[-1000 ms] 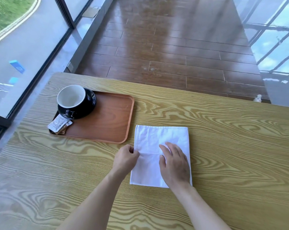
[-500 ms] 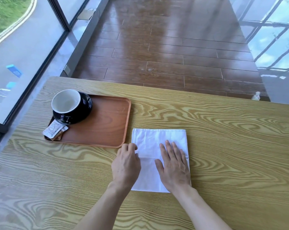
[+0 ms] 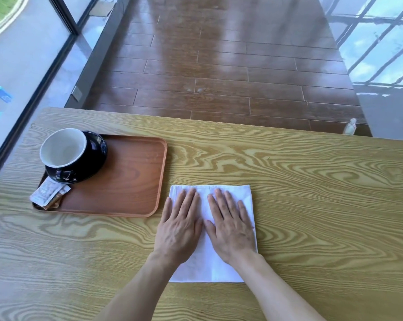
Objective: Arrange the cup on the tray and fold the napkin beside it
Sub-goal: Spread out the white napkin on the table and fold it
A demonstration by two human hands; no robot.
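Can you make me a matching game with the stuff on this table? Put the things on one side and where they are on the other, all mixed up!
Things:
1. cup
2. napkin
3. packets
4. tray

Places:
A. flat on the table, under both hands
B. on the dark saucer
C. on the table, left of the napkin
D. at the tray's near left corner

Pairs: 1-B, 2-A, 3-D, 4-C

The left hand and right hand lie flat on the napkin.
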